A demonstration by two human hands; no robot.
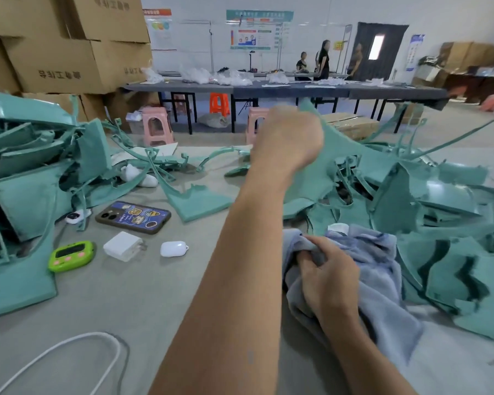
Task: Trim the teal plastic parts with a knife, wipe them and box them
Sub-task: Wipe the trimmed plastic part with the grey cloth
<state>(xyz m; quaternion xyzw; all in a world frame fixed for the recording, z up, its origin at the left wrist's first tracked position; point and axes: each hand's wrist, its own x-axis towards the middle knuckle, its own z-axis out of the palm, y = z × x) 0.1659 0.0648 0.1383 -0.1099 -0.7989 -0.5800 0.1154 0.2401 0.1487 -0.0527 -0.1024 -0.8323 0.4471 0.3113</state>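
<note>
**A:** Left hand (pixel 287 138) is up over the far side of the table (pixel 143 303), fingers curled tight into a fist round the edge of a teal plastic part (pixel 340 166). The part is lifted and tilted above the pile.

**B:** And the right hand (pixel 330 276) is low and near, thumb and fingers bunched into a grey-blue towel (pixel 382 280). It lies crumpled on the tabletop, just below that raised part.

**A:** Teal parts everywhere! One heap (pixel 32 155) is stacked at the left, in front of a wall of cardboard boxes (pixel 69 44). Another heap (pixel 454 223) sprawls on the right, touching the towel's far edge.

**B:** Between the left heap and the forearm there's small stuff on the table. A phone (pixel 133 217) in a dark-blue sticker case, a green timer (pixel 71 255), a white charger plug (pixel 123 246), and a white earbud case (pixel 173 248) just beside it.

**A:** White cable (pixel 69 354) looping at the near-left corner.

**B:** Beyond the table's far edge, a pink stool (pixel 157 125) on the floor.
</note>
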